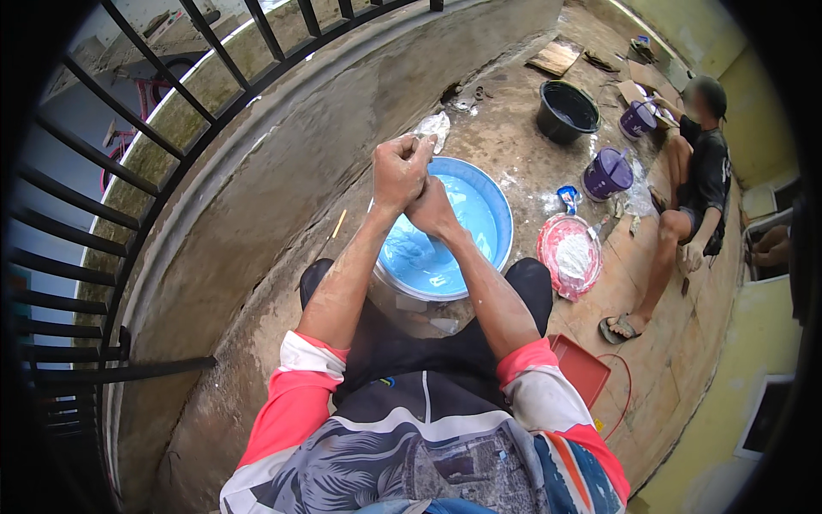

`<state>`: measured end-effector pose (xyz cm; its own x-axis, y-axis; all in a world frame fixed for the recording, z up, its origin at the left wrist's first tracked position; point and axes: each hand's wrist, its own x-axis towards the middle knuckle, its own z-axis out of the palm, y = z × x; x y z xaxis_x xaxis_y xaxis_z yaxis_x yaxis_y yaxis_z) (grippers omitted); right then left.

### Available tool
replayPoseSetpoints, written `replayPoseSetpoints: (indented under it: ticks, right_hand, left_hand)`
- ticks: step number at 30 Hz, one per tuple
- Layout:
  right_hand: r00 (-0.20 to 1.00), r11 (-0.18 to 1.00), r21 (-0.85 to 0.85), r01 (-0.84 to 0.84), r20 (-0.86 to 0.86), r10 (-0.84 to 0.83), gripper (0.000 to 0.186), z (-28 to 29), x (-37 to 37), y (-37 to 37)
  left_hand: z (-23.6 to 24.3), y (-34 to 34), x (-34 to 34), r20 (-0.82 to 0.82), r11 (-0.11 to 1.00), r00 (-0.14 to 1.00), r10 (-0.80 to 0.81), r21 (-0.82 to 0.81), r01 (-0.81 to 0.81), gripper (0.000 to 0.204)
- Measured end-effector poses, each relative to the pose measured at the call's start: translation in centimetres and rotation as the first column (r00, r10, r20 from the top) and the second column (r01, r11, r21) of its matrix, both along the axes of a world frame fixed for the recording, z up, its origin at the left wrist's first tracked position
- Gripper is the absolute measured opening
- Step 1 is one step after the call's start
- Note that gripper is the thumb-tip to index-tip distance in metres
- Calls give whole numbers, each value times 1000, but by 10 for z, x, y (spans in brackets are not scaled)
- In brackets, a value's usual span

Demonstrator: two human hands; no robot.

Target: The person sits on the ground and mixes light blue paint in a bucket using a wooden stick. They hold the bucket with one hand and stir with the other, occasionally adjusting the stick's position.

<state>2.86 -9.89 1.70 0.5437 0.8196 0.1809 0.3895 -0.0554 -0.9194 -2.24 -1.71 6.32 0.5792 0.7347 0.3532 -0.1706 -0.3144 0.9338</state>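
Note:
Between my feet stands a round bucket [505, 230] of light blue paint [441, 272], its surface rippled and swirled. My left hand [399, 176] is closed in a fist above the bucket's far left rim. Just below it and to the right, my right hand [434, 211] is closed too, over the paint. The hands touch, one stacked above the other, as if round one upright thing; what they grip is hidden. Pale smears mark both hands and forearms. Past the far rim lies a crumpled white plastic piece [434, 128].
To the right are a red-rimmed basin of white powder [575, 257], a purple paint pail [606, 175], a black tub [567, 111] and a red tray [580, 368]. A co-worker [706, 163] sits at far right beside another purple pail [638, 119]. A low wall [257, 188] with black railing curves along the left.

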Motion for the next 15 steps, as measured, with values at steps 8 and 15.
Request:
replayPoseSetpoints:
  ticks: [8,15]
  right_hand:
    - [942,961,250,115,280,-186,21,24,16,17]
    - [960,880,391,271,-40,-278,52,-85,4,30]
  left_hand:
    - [52,-2,5,73,976,995,-64,213,47,37]
    - [-2,-16,12,-117,861,983,-142,476,181,35]
